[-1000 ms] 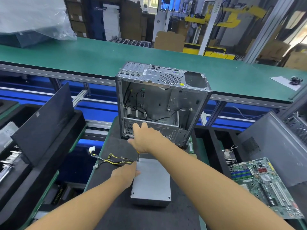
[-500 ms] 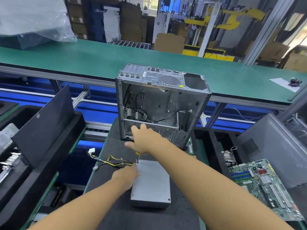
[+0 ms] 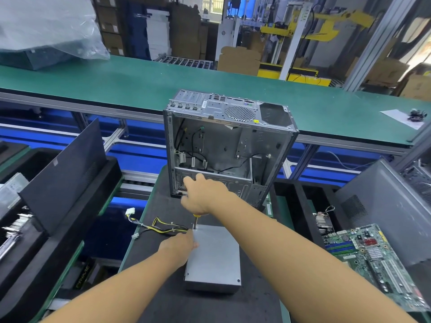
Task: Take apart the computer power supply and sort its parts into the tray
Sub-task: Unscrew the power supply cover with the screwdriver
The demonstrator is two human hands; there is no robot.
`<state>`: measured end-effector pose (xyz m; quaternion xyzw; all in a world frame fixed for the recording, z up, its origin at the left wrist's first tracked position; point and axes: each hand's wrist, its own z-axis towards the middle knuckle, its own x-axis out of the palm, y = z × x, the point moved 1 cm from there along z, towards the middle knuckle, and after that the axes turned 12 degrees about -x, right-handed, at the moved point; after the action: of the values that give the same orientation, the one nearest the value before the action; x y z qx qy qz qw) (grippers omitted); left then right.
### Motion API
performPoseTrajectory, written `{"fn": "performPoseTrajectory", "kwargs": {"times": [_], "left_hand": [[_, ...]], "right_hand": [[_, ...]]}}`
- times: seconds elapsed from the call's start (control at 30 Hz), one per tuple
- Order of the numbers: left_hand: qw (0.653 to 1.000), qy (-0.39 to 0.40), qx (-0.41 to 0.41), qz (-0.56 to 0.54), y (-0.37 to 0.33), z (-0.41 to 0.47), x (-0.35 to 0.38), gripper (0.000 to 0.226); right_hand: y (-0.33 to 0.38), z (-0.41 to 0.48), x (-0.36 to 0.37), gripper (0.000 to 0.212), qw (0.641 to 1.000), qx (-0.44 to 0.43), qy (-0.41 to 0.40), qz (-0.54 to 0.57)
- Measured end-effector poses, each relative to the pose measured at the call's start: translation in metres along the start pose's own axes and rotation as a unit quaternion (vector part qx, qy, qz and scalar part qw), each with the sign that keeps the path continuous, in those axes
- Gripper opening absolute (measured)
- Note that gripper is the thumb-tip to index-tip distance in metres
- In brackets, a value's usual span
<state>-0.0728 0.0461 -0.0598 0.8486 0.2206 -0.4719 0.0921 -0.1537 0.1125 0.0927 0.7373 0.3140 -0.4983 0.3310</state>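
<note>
A grey metal power supply (image 3: 215, 257) lies flat on the black mat in front of me, its yellow and black cable bundle (image 3: 161, 227) trailing off to the left. My left hand (image 3: 179, 244) rests on the box's far left corner. My right hand (image 3: 203, 197) is closed around the yellow handle of a screwdriver (image 3: 195, 222), held upright with the tip on that same corner beside my left fingers. The screw under the tip is hidden.
An emptied computer case (image 3: 229, 148) stands open just behind my hands. A motherboard (image 3: 375, 259) lies at the right beside a grey side panel (image 3: 382, 210). Black foam trays (image 3: 46, 229) and a leaning dark panel (image 3: 63, 173) fill the left. A green conveyor (image 3: 140, 82) runs behind.
Both hands stay at the power supply's far left corner with the screwdriver upright on it; my right hand shifts slightly on the handle.
</note>
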Motion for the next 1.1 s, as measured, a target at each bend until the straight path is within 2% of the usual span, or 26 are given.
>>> {"fn": "performPoseTrajectory", "kwargs": {"times": [0.07,0.17,0.37,0.5,0.63,0.87,1.0,1.1], "left_hand": [[1.000,0.001,0.002,0.000,0.0001,0.0005,-0.0006,0.041],[1.000,0.003,0.000,-0.007,-0.0003,-0.0010,-0.0020,0.042],[1.000,0.007,-0.008,-0.013,0.0001,-0.0005,-0.0015,0.045],[1.000,0.005,-0.010,-0.008,-0.0001,0.0008,-0.0004,0.048],[1.000,0.015,-0.008,-0.015,0.0001,0.0011,-0.0001,0.043],[1.000,0.005,0.000,-0.005,0.0010,0.0005,-0.0004,0.039],[1.000,0.002,0.008,-0.015,0.0004,0.0011,-0.0011,0.037],[1.000,0.003,0.015,-0.021,0.0015,0.0028,-0.0004,0.036]], "right_hand": [[0.0014,-0.0002,0.0006,0.035,1.000,0.002,-0.017,-0.009],[0.0039,0.0001,0.0013,0.017,1.000,-0.012,-0.024,-0.011],[0.0032,-0.0030,-0.0036,0.033,0.999,-0.018,0.014,0.035],[0.0026,-0.0008,0.0005,0.038,1.000,0.005,-0.017,-0.004],[0.0030,0.0015,0.0026,0.017,0.999,-0.009,-0.027,0.017],[-0.0003,-0.0039,-0.0036,0.041,0.999,-0.023,0.011,0.024],[0.0000,-0.0014,-0.0011,0.044,1.000,-0.001,-0.015,-0.005],[0.0033,0.0004,0.0008,0.024,1.000,-0.010,-0.022,0.010]]}}
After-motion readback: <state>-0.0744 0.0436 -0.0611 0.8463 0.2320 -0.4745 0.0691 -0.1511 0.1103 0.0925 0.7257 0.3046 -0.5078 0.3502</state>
